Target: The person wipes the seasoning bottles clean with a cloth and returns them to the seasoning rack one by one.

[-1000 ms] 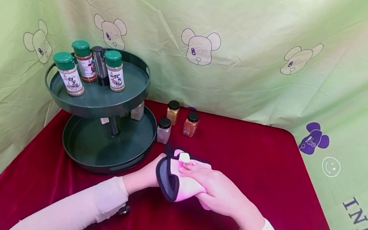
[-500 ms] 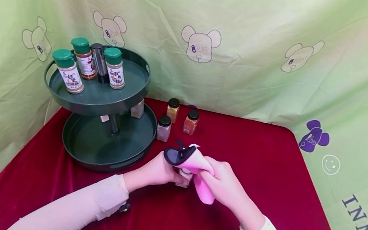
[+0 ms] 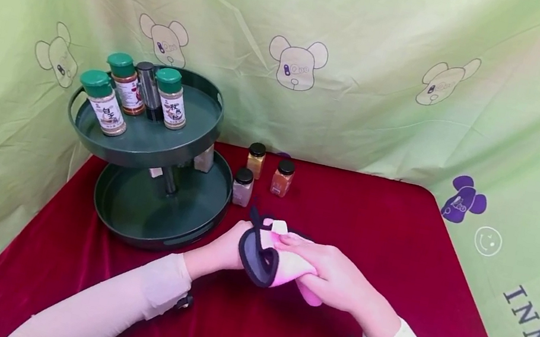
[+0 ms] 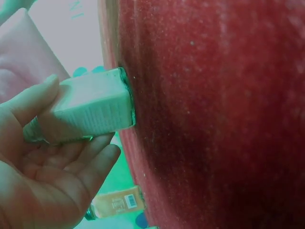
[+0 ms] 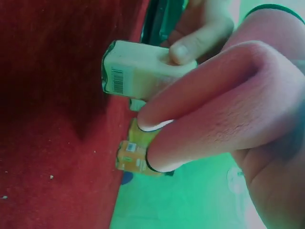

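My left hand (image 3: 228, 242) pinches a square glass jar (image 4: 90, 105) with pale contents near its cap end, thumb on one side and fingers on the other. The jar stands upright, its base close to the red cloth. In the head view a pink cloth (image 3: 292, 269) with black edging and grey lining hides the jar. My right hand (image 3: 333, 273) grips this cloth from the right, its fingers laid over the top. In the right wrist view the folded cloth (image 5: 209, 129) overlaps the cap end of the jar, where my left thumb also shows.
Beyond my hands stand three black-capped jars, one pale (image 3: 241, 189), one yellow (image 3: 255, 162) and one orange (image 3: 282, 179). At left is a dark green two-tier round rack (image 3: 142, 155), with several bottles on its upper tier. A green curtain (image 3: 364, 125) hangs behind the table.
Half a second ago the pink cloth was bunched and tilted up, with the jar showing below it; now it is spread over the jar again, much as a second ago.
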A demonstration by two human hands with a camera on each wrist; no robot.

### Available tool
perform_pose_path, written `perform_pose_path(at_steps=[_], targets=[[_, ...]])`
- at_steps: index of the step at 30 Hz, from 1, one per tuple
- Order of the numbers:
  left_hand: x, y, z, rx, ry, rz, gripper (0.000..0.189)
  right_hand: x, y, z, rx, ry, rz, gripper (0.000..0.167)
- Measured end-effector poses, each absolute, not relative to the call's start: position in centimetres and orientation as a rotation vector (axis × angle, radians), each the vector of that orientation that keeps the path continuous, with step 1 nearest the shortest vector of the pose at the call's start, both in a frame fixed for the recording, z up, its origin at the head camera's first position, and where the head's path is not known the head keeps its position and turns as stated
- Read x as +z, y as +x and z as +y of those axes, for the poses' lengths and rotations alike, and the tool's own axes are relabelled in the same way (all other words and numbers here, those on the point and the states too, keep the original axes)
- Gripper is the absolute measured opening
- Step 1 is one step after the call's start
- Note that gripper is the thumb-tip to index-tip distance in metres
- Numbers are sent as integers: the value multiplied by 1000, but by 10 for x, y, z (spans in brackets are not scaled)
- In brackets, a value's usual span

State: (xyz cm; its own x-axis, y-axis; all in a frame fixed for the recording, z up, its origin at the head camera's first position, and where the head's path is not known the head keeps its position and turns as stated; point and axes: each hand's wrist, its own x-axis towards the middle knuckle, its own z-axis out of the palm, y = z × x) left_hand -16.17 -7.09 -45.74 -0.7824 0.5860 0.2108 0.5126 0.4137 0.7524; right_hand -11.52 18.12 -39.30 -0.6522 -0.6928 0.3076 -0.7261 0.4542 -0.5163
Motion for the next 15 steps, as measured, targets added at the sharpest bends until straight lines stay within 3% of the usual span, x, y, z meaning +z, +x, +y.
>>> perform_pose_path(at_steps=[2,6,11,15], targets=[[-457,-162,-68,1303,983,2580,41,-394,-114,187,1102,1177,-2637,39],[-450,-159,-61,1255,846,2592,37,-396,-110,187,1506,712,-2651,19],[-449,-156,-56,1214,705,2610,37,-399,-106,171,2162,115,-2459,27],[-448,-154,-53,1199,693,2633,36,-402,-104,156,2367,-133,-2267,26]])
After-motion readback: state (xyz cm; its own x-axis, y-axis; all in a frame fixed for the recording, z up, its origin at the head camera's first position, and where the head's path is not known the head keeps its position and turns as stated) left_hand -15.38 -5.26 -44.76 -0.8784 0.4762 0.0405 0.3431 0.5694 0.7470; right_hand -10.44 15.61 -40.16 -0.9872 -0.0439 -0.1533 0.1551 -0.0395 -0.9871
